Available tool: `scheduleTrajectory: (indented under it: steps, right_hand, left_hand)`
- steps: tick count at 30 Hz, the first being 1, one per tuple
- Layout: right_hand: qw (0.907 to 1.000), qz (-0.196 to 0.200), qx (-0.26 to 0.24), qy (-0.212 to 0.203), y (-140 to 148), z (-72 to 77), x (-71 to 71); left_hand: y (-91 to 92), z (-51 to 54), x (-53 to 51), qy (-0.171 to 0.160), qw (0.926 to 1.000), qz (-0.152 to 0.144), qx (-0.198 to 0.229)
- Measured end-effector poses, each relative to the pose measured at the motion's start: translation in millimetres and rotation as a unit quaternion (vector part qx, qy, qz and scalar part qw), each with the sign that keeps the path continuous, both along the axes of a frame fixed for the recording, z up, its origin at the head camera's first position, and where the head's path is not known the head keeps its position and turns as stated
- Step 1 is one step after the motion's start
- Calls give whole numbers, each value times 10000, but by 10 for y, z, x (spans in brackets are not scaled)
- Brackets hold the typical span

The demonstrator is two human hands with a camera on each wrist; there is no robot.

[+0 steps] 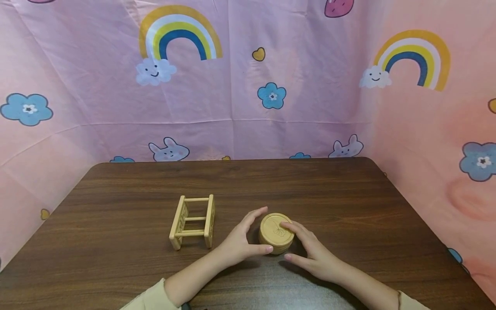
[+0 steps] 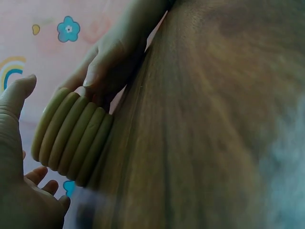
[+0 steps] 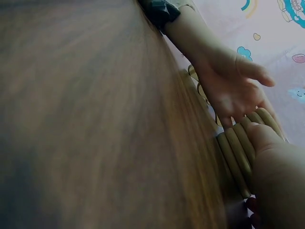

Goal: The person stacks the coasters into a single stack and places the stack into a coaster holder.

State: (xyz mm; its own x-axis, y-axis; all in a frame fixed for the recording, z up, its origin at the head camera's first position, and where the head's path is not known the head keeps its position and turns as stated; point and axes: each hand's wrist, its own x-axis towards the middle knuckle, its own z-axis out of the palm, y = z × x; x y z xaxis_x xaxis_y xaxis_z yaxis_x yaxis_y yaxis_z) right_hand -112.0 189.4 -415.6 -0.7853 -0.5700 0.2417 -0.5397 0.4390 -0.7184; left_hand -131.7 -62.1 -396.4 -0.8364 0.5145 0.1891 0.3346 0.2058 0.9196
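Observation:
A stack of round wooden coasters (image 1: 276, 234) stands on the table, the top one engraved with a leaf-like figure. Its stacked edges show as ribs in the left wrist view (image 2: 71, 136) and in the right wrist view (image 3: 236, 148). My left hand (image 1: 236, 243) curves loosely around the stack's left side, thumb at its front edge, fingers spread apart from it. On the other side my right hand (image 1: 315, 256) lays a finger on the top coaster, its thumb held low near the front right. Neither hand visibly grips the stack.
A small wooden rack (image 1: 192, 221) with crossbars and carved sides stands left of the hands. The dark wood-grain table (image 1: 329, 189) ends at the back against a patterned cloth (image 1: 232, 99), which also hangs along both sides.

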Motion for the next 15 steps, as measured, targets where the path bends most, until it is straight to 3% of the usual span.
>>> scheduleTrajectory:
  steps: [8, 15]
  right_hand:
    - [9999, -70, -15, 83, -18, 14, -29]
    - [9998, -194, -50, 63, -21, 13, -52]
  left_hand:
    - [74, -56, -23, -223, 9996, -95, 167]
    - [141, -88, -39, -435, 9988, 35, 205]
